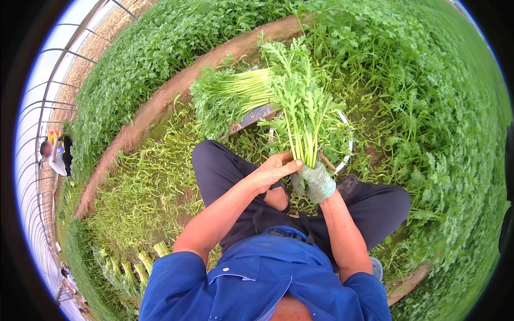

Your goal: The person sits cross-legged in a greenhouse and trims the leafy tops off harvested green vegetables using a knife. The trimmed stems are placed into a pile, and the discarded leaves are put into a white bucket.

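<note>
A loose bunch of leafy chrysanthemum greens (303, 116) stands upright before me, leaves up and pale stems down. My right hand (318, 182), in a worn, pale green-grey glove, is closed around the stem ends. My bare left hand (275, 170) grips the same stems from the other side, thumb across them near the cut ends. Beyond the bunch, a pile of cut greens (241, 94) lies on a flat dark board (255, 116), stems pointing right. A white hoop (347, 150) shows partly behind the bunch, with more leaves inside it. Near my glove is a brown stick-like piece (327, 160).
Dense standing greens (433, 140) grow at right and far side. A bare soil strip (160, 94) curves past at left. Several tied bundles (140, 273) lie at lower left on stubble (148, 192). Another person (58, 154) is by the greenhouse frame (52, 76).
</note>
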The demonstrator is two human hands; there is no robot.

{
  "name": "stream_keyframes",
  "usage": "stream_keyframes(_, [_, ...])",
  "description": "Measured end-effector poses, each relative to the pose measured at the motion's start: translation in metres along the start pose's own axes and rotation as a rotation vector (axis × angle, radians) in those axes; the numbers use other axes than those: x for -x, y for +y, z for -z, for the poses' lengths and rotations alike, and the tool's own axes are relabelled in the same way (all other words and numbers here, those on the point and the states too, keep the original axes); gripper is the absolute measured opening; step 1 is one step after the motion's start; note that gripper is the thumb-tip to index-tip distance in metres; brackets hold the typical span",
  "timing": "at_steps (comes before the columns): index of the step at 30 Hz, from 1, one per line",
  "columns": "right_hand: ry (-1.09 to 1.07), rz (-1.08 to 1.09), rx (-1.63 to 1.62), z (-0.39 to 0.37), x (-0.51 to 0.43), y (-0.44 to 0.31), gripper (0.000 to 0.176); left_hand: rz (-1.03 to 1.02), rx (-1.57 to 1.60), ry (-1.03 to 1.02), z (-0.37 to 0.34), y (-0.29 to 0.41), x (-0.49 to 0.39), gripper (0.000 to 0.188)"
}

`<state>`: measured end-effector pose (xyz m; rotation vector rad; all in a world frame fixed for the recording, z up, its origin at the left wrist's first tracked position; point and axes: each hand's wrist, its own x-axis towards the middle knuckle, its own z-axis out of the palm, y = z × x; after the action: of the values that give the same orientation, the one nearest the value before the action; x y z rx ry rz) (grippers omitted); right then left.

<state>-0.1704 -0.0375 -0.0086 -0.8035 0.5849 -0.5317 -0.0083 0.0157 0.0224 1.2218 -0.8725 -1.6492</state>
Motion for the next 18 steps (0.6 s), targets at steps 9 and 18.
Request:
stream_keyframes(9, [0.106, 0.102, 0.211, -0.003, -0.001, 0.014, 0.066, -0.163, 0.047, -0.054, -0.008, 0.012, -0.018, 0.025])
stream_keyframes(18, [0.468, 0.085, -0.978, -0.011, -0.031, 0.014, 0.044, -0.316, 0.14, 0.101, -0.041, -0.001, -0.043, 0.023])
